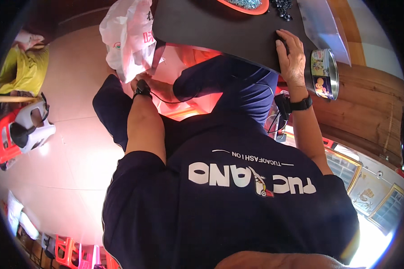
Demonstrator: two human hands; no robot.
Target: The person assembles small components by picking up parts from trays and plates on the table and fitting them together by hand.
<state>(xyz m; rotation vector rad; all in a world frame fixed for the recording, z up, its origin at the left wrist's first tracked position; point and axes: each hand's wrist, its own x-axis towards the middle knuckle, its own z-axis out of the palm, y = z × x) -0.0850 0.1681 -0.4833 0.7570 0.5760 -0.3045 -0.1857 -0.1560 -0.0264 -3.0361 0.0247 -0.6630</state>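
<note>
My right hand [292, 58] lies on the right edge of the dark tabletop [220, 27], fingers spread and nothing in them. A tin can [321, 71] with printed pictures stands beside it. At the table's left side hangs a white plastic bag [129, 40] with red print. My left hand [134, 82] is low beneath that bag, just past the wrist strap. Its fingers are mostly hidden, so their grip does not show. On the far part of the table sit an orange-red tray [265, 7] of small shiny silvery pieces and a pile of small black pieces [282, 9].
A translucent panel [330, 31] rises along the table's right side, near brown wooden furniture [366, 105]. My bent leg [247, 85] is under the table. Red stools [4, 139] and a yellow bag [24, 69] stand at the left on the tiled floor [76, 103].
</note>
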